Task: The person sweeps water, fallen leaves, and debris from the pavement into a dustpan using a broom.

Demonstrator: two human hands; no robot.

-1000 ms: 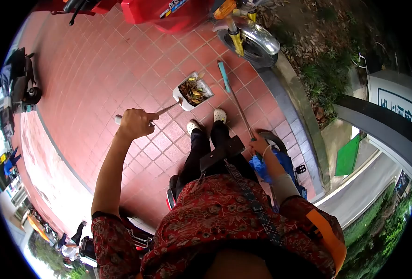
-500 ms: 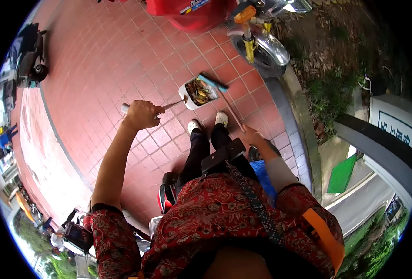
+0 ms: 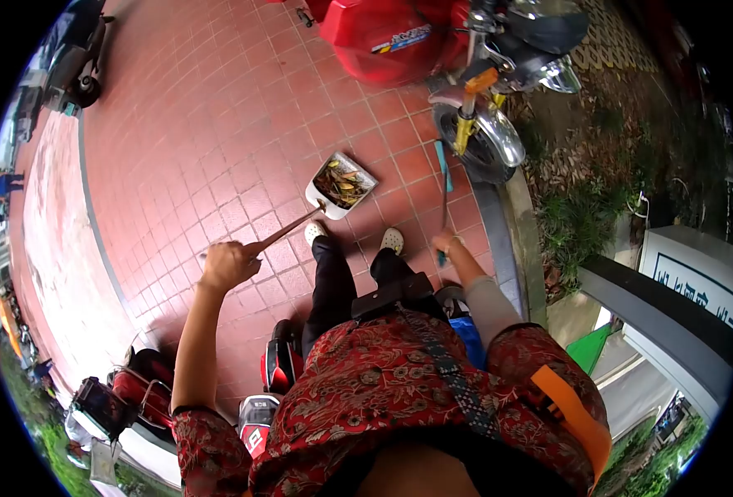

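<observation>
My left hand (image 3: 228, 267) is closed around the long handle of a white dustpan (image 3: 320, 199). Dry leaves (image 3: 340, 184) lie inside the pan, which is in front of my feet. On the other side, my right hand (image 3: 447, 243) grips the thin handle of a broom (image 3: 443, 170). Its narrow teal head points away from me, near the motorcycle's front wheel and apart from the dustpan. My fingers hide part of each handle.
A motorcycle wheel (image 3: 482, 141) and a red box-like body (image 3: 391, 41) stand ahead on red tiles (image 3: 217, 108). A stone curb (image 3: 519, 224) borders the planted bed (image 3: 577, 174) at right. Red and black vehicle parts (image 3: 282, 360) are close by my left leg.
The broom head has moved right, away from the dustpan, and its handle is more upright in view. The dustpan has turned and shifted slightly left. My feet are farther apart.
</observation>
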